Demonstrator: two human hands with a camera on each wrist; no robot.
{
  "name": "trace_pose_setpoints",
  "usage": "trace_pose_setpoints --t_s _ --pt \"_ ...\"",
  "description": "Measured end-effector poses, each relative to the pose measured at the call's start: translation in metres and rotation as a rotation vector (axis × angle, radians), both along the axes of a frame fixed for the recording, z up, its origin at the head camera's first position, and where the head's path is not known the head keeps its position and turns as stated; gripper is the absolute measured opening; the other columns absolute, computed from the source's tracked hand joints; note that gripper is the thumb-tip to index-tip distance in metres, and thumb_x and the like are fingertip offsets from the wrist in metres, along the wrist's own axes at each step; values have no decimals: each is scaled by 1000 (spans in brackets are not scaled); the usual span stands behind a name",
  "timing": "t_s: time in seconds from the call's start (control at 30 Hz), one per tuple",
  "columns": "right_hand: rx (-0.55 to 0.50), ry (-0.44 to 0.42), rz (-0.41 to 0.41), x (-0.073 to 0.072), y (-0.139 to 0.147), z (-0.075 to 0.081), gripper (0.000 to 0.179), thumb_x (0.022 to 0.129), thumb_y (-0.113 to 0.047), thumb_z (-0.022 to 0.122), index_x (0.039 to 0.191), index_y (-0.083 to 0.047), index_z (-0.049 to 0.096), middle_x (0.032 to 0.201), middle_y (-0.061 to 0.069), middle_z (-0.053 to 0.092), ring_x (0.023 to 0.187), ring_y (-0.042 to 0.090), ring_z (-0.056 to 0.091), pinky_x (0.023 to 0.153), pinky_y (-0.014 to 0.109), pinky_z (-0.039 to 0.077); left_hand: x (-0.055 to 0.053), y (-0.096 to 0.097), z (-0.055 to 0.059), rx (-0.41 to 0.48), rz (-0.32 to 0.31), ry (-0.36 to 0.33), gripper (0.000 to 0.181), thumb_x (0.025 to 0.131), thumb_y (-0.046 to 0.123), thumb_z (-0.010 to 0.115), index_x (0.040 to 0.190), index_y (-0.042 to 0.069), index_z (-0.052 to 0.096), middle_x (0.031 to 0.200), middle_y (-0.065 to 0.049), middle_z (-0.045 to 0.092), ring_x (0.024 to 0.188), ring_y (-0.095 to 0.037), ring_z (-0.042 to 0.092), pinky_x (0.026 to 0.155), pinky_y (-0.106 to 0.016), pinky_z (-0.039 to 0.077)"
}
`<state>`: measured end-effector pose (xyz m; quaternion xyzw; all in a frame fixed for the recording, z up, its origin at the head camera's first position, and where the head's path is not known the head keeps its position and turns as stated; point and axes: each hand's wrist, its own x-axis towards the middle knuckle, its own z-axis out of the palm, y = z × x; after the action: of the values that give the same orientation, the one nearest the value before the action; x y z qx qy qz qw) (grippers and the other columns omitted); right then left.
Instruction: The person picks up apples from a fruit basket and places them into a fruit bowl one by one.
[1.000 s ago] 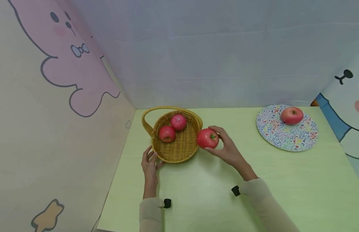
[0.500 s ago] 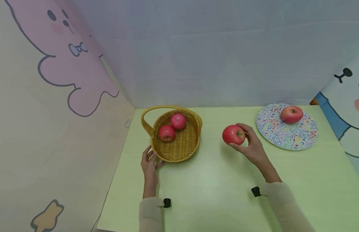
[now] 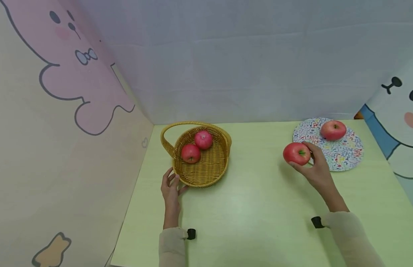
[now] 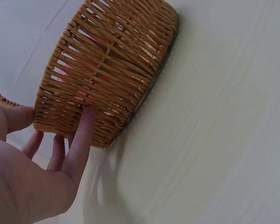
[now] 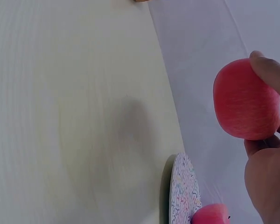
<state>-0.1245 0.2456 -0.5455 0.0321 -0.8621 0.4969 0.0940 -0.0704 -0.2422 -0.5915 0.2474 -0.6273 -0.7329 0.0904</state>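
Left hand [image 3: 170, 190]: fingers spread, touching wall of round golden wicker basket [image 3: 209, 171] holding two round red fruits [image 3: 190, 153]. Right hand [image 3: 317, 170]: pinching round red apple [image 3: 295, 153] in air above pale green table [image 3: 246, 207], near round white multicolour-patterned plate [image 3: 307, 130] bearing second red apple [image 3: 333, 130].

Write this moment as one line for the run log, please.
left hand: touching wicker basket; right hand: holding red apple above table; basket contents: two reddish fruits; patterned plate: another apple
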Motion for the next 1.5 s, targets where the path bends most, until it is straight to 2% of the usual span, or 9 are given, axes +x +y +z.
trace_pose_setpoints --t_s 0.17,0.27,0.53,0.73,0.9,1.07,1.17,1.3,1.5 --pt "35 -26 -76 -7 13 -6 84 93 -19 81 161 -10 33 155 17 42 136 25 40 92 1 38 1 -1 3 1 13 3 47 108 24 60 153 26 50 141 -10 50 120 -23 61 84 -45 67" --pt "36 -22 -126 -14 17 -10 83 93 -21 81 161 -11 34 156 18 42 138 32 39 98 6 37 1 -2 2 2 13 2 46 108 24 59 153 27 50 142 -11 50 122 -24 61 84 -45 67" --pt "-23 55 -257 -44 23 -24 78 90 -16 83 155 -6 42 152 17 46 137 28 41 112 18 36 1 -2 -2 6 25 10 45 108 23 59 152 26 51 145 -14 49 123 -26 61 83 -45 67" --pt "-73 54 -335 -67 26 -32 77 89 -17 82 154 -3 43 153 18 46 138 29 41 121 40 38 2 0 -3 15 27 5 46 108 24 59 153 25 50 146 -16 48 123 -25 60 85 -47 67" --pt "-91 29 -385 -80 25 -38 76 89 -19 82 153 -6 43 150 15 46 136 23 40 119 37 39 4 0 -4 11 22 0 47 108 25 59 154 25 49 146 -16 48 122 -25 60 87 -48 66" --pt "-81 72 -413 -90 23 -42 71 85 -15 85 145 -3 49 137 10 50 122 9 40 109 30 39 4 -1 -3 9 31 4 46 108 23 60 153 24 51 142 -14 50 121 -25 60 87 -49 66" --pt "-62 109 -428 -96 23 -43 67 83 -11 85 140 1 52 132 16 53 121 17 43 111 39 38 3 0 -4 10 37 0 46 107 23 60 152 24 51 140 -12 50 121 -25 59 86 -48 66" --pt "-25 110 -456 -101 25 -44 69 86 -14 82 145 -1 49 140 23 54 134 36 40 116 54 35 2 3 -3 0 25 9 46 107 23 60 153 25 51 141 -13 49 122 -25 59 85 -45 67" --pt "-22 77 -467 -103 28 -47 68 90 -19 78 148 -4 46 146 22 51 142 37 32 120 56 33 1 5 -2 -18 32 8 46 108 22 59 153 25 51 144 -15 49 122 -26 59 84 -45 67"
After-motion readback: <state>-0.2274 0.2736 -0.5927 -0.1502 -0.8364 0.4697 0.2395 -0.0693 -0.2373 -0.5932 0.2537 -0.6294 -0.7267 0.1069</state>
